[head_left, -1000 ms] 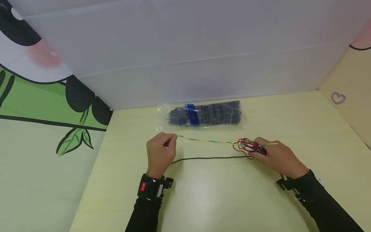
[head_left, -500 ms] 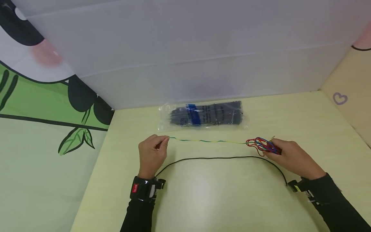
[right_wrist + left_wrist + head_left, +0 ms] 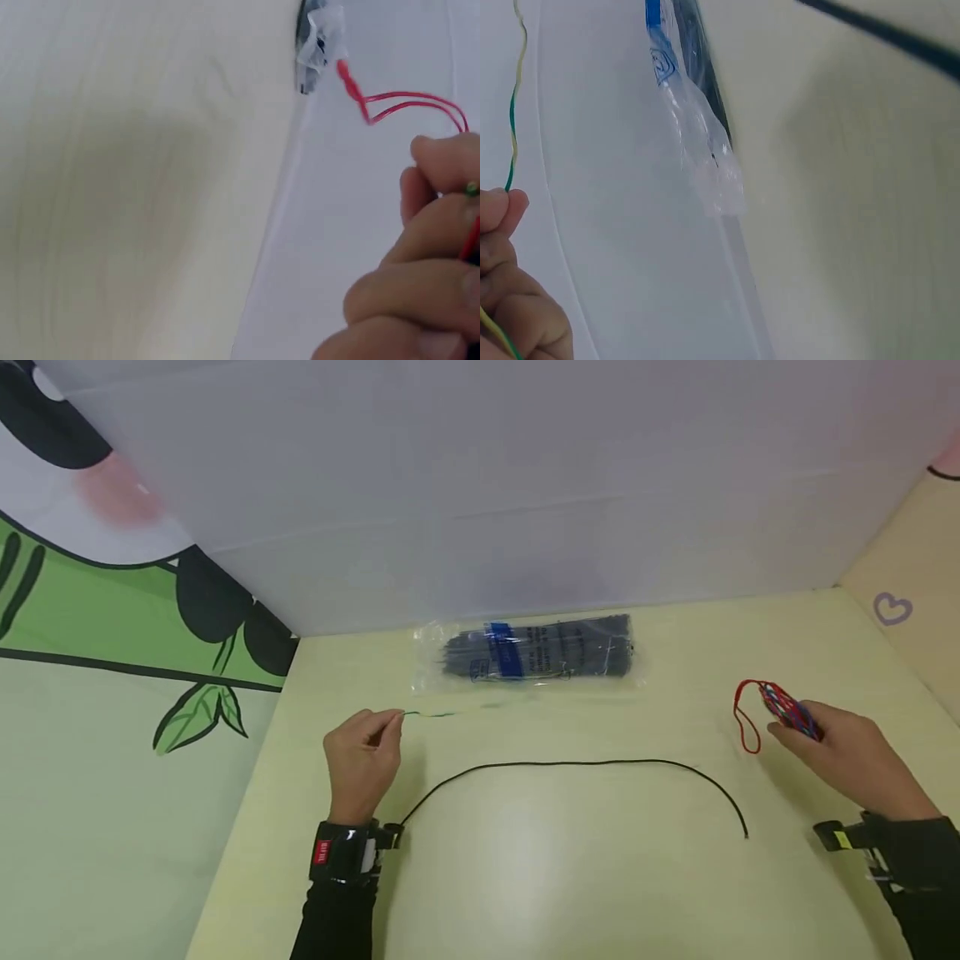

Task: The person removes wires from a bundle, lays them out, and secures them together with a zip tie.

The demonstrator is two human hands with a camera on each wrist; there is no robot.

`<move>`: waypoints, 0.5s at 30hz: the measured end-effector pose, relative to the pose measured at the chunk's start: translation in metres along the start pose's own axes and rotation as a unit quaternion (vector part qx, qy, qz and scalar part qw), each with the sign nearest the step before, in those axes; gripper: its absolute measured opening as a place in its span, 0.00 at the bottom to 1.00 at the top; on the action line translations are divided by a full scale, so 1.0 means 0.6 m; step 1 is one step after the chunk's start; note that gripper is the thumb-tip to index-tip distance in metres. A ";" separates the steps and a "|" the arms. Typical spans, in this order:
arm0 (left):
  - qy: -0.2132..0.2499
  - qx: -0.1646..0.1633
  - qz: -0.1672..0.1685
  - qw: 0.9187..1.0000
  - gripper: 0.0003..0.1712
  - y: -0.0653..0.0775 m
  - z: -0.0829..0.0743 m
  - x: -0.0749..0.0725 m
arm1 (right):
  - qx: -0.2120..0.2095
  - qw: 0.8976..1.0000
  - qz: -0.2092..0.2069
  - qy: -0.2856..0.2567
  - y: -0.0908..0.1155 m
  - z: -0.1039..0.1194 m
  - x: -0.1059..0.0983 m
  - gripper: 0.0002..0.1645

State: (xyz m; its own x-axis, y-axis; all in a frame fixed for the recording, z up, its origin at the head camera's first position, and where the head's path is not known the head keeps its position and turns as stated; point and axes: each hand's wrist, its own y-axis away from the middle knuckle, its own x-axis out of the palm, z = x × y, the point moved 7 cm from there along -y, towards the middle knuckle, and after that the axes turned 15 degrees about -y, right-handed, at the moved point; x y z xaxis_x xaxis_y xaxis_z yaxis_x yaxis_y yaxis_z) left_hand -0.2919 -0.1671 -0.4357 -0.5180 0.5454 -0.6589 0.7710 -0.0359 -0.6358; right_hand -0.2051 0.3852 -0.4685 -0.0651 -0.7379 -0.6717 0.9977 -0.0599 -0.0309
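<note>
My left hand (image 3: pixel 363 760) pinches a thin green-and-yellow wire (image 3: pixel 427 715) between thumb and fingertips. Its far stretch blurs away to the right in the head view. In the left wrist view the wire (image 3: pixel 515 127) leads up from the fingertips, and a piece also shows below, along the palm. Over on the right, my right hand (image 3: pixel 855 760) grips a bundle of wires (image 3: pixel 787 706) in red, blue and green, raised over the table. From the bundle a red loop (image 3: pixel 409 101) sticks out past the fingertips; the rest is partly hidden by the fingers.
A black wire (image 3: pixel 570 764) lies in a wide arc across the table (image 3: pixel 525 877) between both arms. Behind it, a clear plastic bag of dark cable ties (image 3: pixel 540 650) lies near the white back wall (image 3: pixel 510 527). Printed panels stand at both sides.
Both hands have moved apart, the right one farther right with the bundle. The green-and-yellow wire, earlier stretched between the hands, has come away from the bundle and hangs from the left hand.
</note>
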 end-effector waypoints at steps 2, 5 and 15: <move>0.011 0.007 0.011 1.000 0.05 -0.004 -0.012 0.012 | 0.002 1.000 -0.006 0.031 -0.007 -0.003 0.001 0.22; 0.019 0.009 0.012 1.000 0.04 0.004 -0.027 0.022 | 0.009 0.995 -0.029 0.097 -0.009 -0.008 0.005 0.23; 0.024 0.008 0.051 0.998 0.04 0.026 -0.057 0.057 | 0.005 0.983 -0.026 0.183 -0.021 -0.015 0.019 0.23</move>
State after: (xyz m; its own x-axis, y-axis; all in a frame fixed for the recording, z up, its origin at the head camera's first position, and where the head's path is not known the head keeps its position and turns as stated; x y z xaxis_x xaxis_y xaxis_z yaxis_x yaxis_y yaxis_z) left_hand -0.2850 -0.1203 -0.4544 -0.4177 0.5775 -0.7014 0.8129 -0.1072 -0.5724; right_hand -0.2181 0.3835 -0.4827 -0.1035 -0.4422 -0.8909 0.9928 -0.0996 -0.0659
